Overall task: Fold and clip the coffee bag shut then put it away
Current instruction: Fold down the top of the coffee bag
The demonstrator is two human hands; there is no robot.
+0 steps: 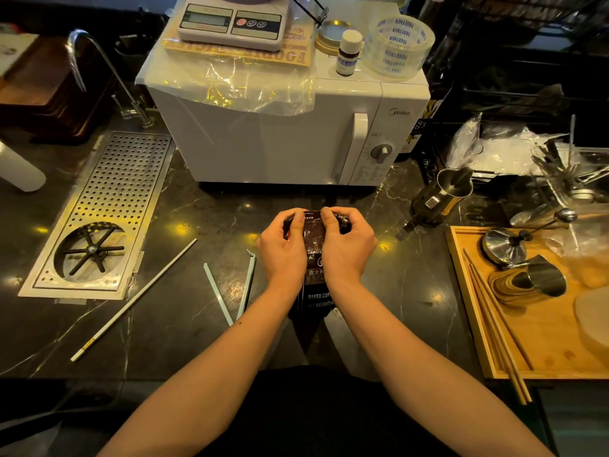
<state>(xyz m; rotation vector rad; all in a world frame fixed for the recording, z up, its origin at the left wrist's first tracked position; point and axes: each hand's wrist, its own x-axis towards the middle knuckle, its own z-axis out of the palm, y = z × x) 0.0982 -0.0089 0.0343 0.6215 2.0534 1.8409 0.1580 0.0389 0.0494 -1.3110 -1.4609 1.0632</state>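
A dark coffee bag point(314, 255) with white print lies flat on the black marble counter point(204, 219), its top end pointing toward the microwave. My left hand point(285, 249) grips the bag's upper left edge and my right hand point(346, 245) grips the upper right edge; both thumbs press on the rolled-over top. A pale blue bag clip point(232, 290) lies open in a V shape on the counter just left of my left wrist. A long white stick point(131, 301) lies diagonally further left.
A white microwave point(283, 133) stands right behind the bag, with a scale, a small bottle and a tape roll on top. A perforated metal drip tray point(108, 206) is at left. A steel pitcher point(441, 192) and a wooden tray point(540, 324) with chopsticks are at right.
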